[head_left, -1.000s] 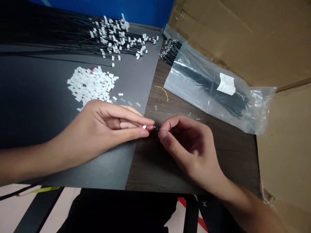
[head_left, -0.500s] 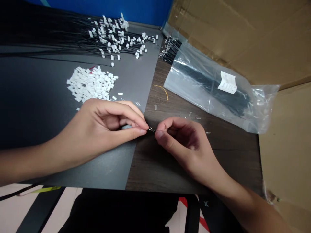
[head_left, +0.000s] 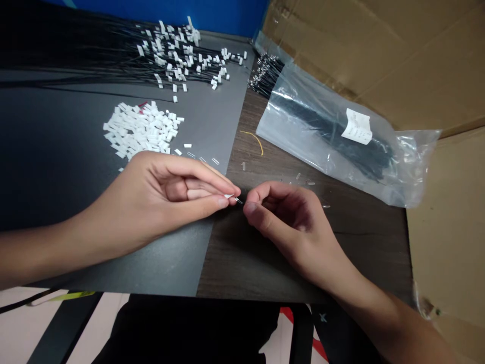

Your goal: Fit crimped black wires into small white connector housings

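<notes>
My left hand [head_left: 178,189] pinches a small white connector housing [head_left: 229,196] between thumb and fingertips. My right hand [head_left: 286,217] is closed in a pinch just to the right, its thumb against the forefinger. A tiny shiny thin piece [head_left: 238,200] bridges the narrow gap between the two sets of fingertips; whether it is metal or clear plastic I cannot tell. What lies inside the right pinch is covered by the fingers. Behind my left hand is a heap of white connector housings [head_left: 142,129].
Black wires [head_left: 94,55] with white housings on their ends lie at the back left. A clear plastic bag [head_left: 322,146] of black wires rests beside a cardboard box [head_left: 379,60]. A yellow strand [head_left: 254,139] and several tiny clear pieces [head_left: 298,176] are scattered on the dark tabletop.
My left fingertips have shifted slightly right and parted a little, so the white housing now shows between them. The right hand stays nearly in place, still pinched.
</notes>
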The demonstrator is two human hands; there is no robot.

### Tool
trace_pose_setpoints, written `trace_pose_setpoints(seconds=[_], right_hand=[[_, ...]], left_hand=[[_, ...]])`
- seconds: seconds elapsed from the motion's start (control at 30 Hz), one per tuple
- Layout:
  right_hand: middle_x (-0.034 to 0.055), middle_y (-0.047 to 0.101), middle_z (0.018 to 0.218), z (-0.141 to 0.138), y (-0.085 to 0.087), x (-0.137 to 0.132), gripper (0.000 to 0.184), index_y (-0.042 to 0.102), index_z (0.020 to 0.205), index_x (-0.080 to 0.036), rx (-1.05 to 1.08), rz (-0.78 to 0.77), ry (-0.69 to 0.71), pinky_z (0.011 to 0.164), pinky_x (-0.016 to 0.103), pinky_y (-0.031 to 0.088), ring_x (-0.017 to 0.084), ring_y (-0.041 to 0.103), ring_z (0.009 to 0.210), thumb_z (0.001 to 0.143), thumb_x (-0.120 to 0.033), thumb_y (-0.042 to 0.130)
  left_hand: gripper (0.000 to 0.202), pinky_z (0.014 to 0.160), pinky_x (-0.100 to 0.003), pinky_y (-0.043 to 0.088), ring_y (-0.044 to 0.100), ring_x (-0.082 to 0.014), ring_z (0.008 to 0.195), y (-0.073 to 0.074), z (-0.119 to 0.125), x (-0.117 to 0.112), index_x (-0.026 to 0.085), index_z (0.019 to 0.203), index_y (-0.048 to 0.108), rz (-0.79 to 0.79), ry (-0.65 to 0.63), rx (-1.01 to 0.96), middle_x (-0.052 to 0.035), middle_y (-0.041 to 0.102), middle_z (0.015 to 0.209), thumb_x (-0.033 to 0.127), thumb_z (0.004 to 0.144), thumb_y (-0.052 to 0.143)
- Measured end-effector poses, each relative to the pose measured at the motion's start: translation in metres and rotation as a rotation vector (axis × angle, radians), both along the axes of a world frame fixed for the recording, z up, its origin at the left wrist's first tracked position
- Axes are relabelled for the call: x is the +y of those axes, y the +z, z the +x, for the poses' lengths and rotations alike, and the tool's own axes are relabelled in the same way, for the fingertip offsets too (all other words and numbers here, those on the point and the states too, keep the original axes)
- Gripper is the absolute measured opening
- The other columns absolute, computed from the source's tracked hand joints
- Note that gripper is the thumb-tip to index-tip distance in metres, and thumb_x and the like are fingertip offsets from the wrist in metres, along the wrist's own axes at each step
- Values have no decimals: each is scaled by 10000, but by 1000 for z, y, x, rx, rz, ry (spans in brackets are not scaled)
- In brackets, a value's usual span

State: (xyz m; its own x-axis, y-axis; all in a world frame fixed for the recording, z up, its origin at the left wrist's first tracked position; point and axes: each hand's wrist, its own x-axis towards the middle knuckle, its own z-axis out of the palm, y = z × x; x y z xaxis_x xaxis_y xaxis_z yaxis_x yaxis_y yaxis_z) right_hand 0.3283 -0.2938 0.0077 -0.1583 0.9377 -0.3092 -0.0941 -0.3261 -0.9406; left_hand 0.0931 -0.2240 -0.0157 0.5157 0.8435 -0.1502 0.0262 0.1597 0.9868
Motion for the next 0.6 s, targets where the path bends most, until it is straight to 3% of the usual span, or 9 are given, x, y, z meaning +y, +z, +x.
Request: trace_pose_setpoints(seconds=[0.2,0.43,0.6], right_hand=[[-49,643,725,1,0,1,327,779,868,-180,2,-5,0,610,202,465,97,528,639,932,-213,1097],[-54,639,718,1,-1,1,316,782,869,-178,-5,-4,14,595,196,448,91,514,628,929,-203,1092],[-57,635,718,1,-2,1,313,785,872,-184,-12,-4,16,606,199,458,93,512,634,940,-218,1089]], left_hand=[[149,999,-285,832,1009,-267,980,-2,-3,-2,278,1029,1026,-14,8,45,9,996,1003,251,887,1061],[74,848,-211,779,958,-209,903,-1,-2,-3,200,978,998,107,4,45,-82,985,1007,152,923,1010],[72,793,-186,750,920,-176,826,2,-1,0,217,879,993,142,6,51,-66,969,934,156,913,981]])
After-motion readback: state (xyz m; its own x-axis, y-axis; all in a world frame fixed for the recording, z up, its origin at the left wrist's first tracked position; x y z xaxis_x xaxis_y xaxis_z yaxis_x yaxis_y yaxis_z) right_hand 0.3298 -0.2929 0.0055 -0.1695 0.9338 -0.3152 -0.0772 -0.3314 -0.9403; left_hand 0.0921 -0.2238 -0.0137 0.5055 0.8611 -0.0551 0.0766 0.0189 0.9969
